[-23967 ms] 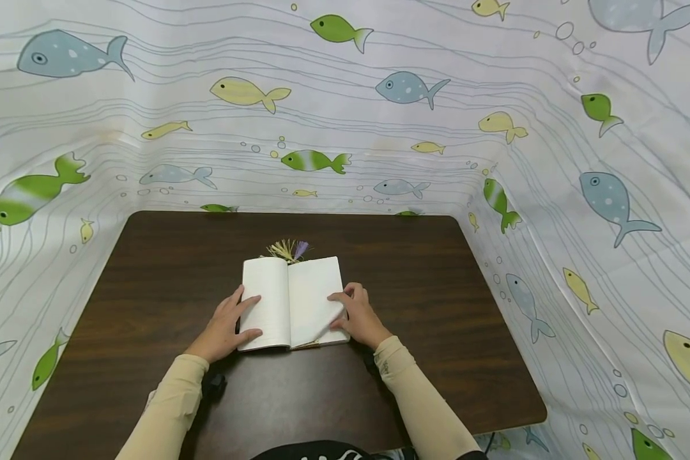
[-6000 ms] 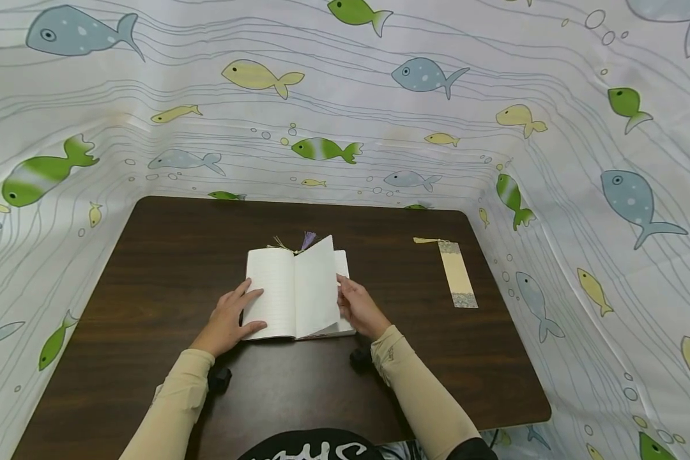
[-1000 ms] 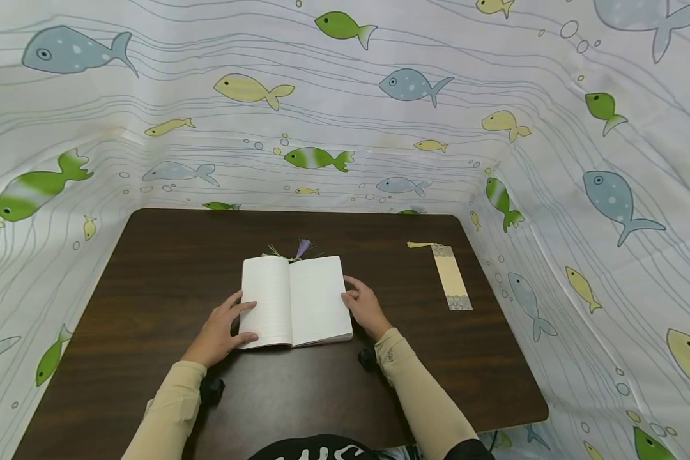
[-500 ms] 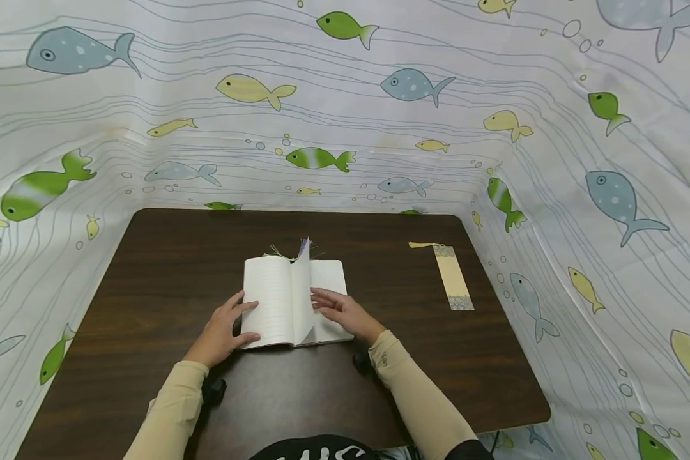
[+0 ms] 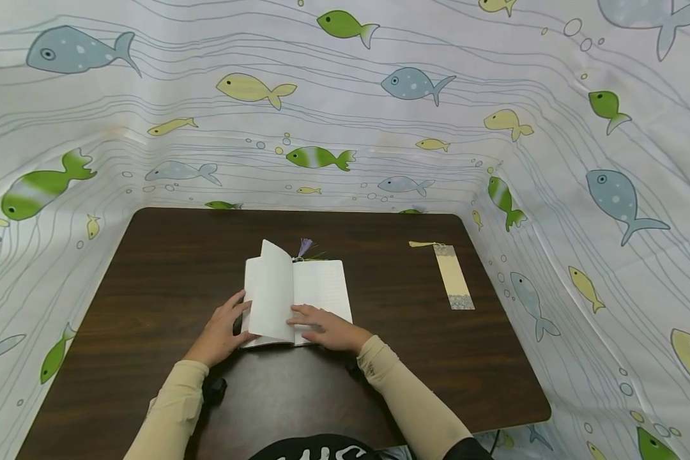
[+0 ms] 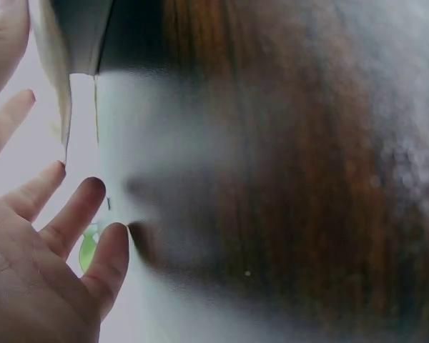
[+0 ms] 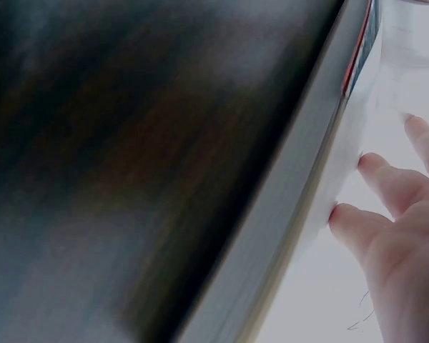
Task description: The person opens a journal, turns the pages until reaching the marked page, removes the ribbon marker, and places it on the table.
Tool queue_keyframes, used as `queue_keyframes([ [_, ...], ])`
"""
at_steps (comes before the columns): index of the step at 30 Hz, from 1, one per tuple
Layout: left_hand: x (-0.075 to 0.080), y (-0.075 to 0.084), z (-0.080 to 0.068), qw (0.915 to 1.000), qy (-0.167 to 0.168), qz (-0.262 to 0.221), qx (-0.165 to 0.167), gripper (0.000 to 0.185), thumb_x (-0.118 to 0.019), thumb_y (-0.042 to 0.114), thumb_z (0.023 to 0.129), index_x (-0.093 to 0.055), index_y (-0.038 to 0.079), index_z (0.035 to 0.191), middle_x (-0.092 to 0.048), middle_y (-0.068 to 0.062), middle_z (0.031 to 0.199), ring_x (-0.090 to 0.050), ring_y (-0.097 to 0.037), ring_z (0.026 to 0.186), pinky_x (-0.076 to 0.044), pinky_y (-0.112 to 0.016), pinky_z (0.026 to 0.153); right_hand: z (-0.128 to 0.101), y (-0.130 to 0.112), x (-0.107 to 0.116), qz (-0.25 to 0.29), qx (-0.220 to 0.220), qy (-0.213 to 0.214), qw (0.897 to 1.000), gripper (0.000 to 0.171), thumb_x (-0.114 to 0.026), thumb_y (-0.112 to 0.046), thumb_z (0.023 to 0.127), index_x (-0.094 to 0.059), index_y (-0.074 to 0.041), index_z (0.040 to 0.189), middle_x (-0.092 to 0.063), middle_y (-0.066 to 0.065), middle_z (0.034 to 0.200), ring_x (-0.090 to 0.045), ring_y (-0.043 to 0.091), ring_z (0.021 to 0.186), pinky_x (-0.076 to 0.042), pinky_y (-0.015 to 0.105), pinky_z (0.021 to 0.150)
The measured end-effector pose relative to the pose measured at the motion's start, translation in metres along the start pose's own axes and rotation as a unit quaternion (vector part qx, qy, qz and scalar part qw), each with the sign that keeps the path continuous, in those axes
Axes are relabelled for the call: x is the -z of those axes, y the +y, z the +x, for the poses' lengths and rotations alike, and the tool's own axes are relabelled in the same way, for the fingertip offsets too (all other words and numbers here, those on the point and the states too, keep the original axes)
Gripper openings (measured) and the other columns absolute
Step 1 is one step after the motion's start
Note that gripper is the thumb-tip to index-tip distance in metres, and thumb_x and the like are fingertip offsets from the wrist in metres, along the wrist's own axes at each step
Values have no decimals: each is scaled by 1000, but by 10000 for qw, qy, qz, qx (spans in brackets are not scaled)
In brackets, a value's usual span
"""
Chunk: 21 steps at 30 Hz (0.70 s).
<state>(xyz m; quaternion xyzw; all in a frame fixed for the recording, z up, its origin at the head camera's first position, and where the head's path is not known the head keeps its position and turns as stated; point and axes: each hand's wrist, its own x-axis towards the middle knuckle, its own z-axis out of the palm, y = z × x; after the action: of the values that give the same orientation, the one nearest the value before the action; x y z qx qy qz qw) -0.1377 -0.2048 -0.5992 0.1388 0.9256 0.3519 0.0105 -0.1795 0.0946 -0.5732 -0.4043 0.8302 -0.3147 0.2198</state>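
An open notebook with pale, faintly lined pages lies at the middle of the table. One loose leaf stands partly raised over its left half. My left hand rests along the left edge, fingers spread, with the leaf's edge close by its fingertips. My right hand reaches across the lower right page, fingers extended and touching the paper near the spine. A purple tassel and yellow-green strands stick out past the top. In the right wrist view, a red-and-blue-edged strip shows between the pages.
A cream bookmark with grey patterned ends and a yellow tassel lies on the right of the dark wood table. A white curtain printed with fish surrounds the table's back and sides.
The leaf has swung from the right side over to the left, and my right hand has followed leftward onto the right page. The cream bookmark, absent in the earliest frame, now lies at right.
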Motion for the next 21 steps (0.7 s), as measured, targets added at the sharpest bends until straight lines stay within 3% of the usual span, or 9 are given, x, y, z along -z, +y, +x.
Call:
queue_keyframes([
  [6, 1, -2, -2, 9990, 76, -436, -4, 44, -55, 10, 105, -49, 0, 147, -25, -28, 162, -26, -55, 142, -28, -73, 106, 2, -3, -5, -270, -49, -61, 9996, 41, -55, -16, 106, -57, -18, 147, -29, 3, 166, -19, 22, 155, -17, 61, 120],
  [11, 2, -3, 1, 9955, 342, -855, -233, 36, -44, 8, 109, -53, -6, 141, -29, -30, 159, -27, -53, 144, -25, -69, 110, 3, -4, -7, -387, -78, 16, 9992, 40, -56, -16, 106, -58, -19, 146, -30, 2, 165, -20, 21, 154, -19, 62, 119],
  [13, 2, -2, 1, 9918, 356, -1223, -142, 40, -39, 13, 111, -47, -8, 145, -29, -30, 159, -25, -52, 146, -23, -69, 112, 3, -5, -7, -378, -112, 35, 9992, 40, -56, -16, 106, -57, -19, 146, -30, 2, 165, -20, 19, 154, -20, 63, 118],
  [17, 5, 3, -2, 9829, 268, -1790, 343, 53, -25, 28, 114, -30, -3, 157, -27, -30, 160, -35, -54, 139, -27, -70, 108, 4, -8, -8, -606, -215, 33, 9979, 46, -54, -20, 107, -49, -27, 152, -29, 1, 165, -23, 16, 153, -24, 64, 116],
  [21, 8, 5, -3, 9815, 280, -1833, 471, 55, -25, 30, 114, -24, -1, 159, -27, -32, 159, -36, -55, 138, -29, -72, 107, 6, -13, -9, -946, -259, 31, 9952, 49, -54, -24, 107, -45, -34, 154, -29, 1, 163, -28, 16, 150, -29, 65, 113],
])
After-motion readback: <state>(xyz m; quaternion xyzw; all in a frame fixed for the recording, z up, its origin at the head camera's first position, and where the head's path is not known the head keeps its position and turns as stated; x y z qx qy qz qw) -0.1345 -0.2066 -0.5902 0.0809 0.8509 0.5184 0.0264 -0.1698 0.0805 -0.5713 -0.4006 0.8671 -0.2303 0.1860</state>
